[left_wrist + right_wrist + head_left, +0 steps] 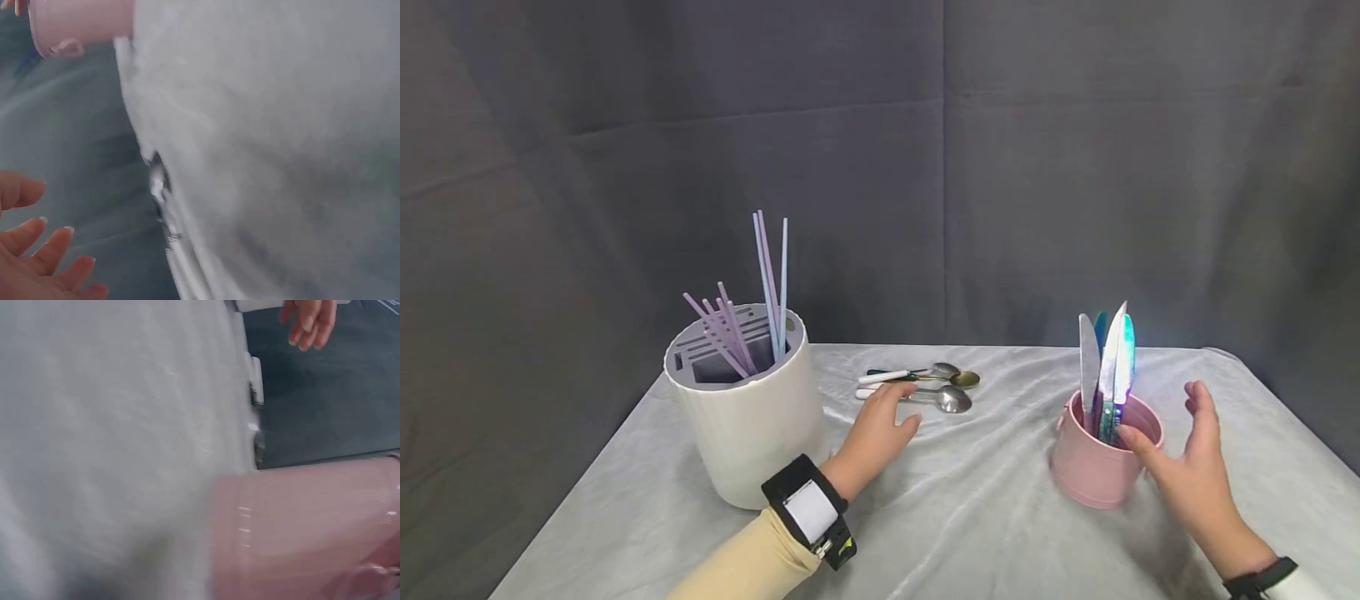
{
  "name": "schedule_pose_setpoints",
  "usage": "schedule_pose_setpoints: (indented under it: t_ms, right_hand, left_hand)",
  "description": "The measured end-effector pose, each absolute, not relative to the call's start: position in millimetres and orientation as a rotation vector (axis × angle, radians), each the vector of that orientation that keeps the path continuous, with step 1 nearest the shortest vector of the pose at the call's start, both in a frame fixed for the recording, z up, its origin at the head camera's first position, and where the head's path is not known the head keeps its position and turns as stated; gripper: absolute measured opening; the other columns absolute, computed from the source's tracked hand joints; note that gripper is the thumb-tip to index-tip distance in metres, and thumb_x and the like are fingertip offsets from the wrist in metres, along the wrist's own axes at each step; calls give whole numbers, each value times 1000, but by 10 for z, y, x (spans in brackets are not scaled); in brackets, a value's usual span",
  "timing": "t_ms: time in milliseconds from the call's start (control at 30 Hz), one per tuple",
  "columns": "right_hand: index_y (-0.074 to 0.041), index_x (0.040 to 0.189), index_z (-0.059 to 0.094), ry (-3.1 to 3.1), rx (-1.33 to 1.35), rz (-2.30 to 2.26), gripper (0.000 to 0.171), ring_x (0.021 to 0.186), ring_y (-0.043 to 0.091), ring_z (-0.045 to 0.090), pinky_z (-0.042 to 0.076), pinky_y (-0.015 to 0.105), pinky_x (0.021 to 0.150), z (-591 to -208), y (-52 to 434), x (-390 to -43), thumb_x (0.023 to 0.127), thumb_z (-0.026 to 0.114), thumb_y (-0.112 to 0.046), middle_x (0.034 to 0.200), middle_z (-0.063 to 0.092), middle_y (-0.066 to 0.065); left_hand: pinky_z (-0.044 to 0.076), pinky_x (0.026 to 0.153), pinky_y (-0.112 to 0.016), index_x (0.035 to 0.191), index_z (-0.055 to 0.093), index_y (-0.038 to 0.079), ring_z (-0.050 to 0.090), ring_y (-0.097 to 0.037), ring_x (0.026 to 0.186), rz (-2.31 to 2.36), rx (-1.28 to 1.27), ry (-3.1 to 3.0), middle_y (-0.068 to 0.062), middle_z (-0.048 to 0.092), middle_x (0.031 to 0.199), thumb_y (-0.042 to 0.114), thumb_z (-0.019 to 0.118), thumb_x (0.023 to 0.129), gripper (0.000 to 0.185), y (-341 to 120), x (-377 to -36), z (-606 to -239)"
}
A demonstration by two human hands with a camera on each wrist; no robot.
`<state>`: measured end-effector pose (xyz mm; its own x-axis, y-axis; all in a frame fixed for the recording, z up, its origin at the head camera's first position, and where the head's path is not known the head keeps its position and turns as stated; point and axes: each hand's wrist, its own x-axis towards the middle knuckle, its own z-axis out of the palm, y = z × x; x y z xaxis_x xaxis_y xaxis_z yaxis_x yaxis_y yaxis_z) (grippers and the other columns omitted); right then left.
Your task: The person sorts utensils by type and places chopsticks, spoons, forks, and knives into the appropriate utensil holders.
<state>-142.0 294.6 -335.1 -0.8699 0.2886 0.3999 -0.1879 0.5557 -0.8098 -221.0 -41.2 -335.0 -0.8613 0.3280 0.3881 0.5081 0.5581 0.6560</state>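
My left hand (874, 435) hovers with relaxed, spread fingers beside several spoons (953, 399) that lie on the cloth, some with white handles. In the left wrist view the fingers (53, 253) of that hand hold nothing. My right hand (1193, 471), thumb and fingers apart, is at the right side of a small pink bucket (1096, 479). The thumb overlaps the rim in the head view. Several knives (1109, 367) stand in the bucket, blades up, one with an iridescent blade. The right wrist view shows the bucket wall (306, 525) up close.
At the left stands a white utensil holder (752, 433) with a grey slotted top. Several purple and light blue chopsticks (767, 275) lean in its opening. A light grey cloth (985, 517) covers the table, and a dark grey curtain (880, 167) hangs behind it.
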Motion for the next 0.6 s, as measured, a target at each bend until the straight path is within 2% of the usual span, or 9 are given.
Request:
schedule_pose_setpoints:
  t_ms: [267,400,500,567,600]
  right_hand:
    - [-7,155,-3,-2230,7,1256,93,145,39,0,1,71,104,-3116,2883,-1396,92,63,-24,159,1,22]
    - [-9,156,-3,-2234,86,1256,91,146,37,-1,-2,69,104,-3068,2790,-1388,93,62,-20,160,1,21]
    - [-9,156,-1,-2226,154,1247,89,147,33,0,-3,64,108,-3041,2720,-1389,93,62,-16,159,4,22]
    - [-9,156,1,-2203,214,1257,88,147,28,3,-3,55,113,-3030,2674,-1390,93,63,-10,159,7,22]
    - [-9,156,2,-2194,241,1259,88,147,26,4,-1,46,115,-3026,2652,-1389,92,63,-8,158,9,21]
  left_hand:
    - [38,100,-49,129,54,-2,47,-34,123,-1222,-699,-2261,-17,54,129,4,66,87,44,-588,-1816,-3244]
    - [40,99,-44,127,55,0,49,-31,120,-1144,-671,-2045,-14,54,126,3,70,84,46,-723,-1621,-3245]
    - [39,99,-35,122,55,-2,50,-31,115,-1089,-660,-1843,-15,55,121,5,70,83,42,-857,-1532,-3243]
    - [37,100,-30,118,55,-6,51,-31,113,-1064,-653,-1705,-19,56,118,12,69,88,38,-963,-1496,-3231]
    - [36,100,-29,116,54,-9,50,-31,113,-1053,-644,-1644,-21,55,117,15,68,89,39,-1021,-1483,-3224]
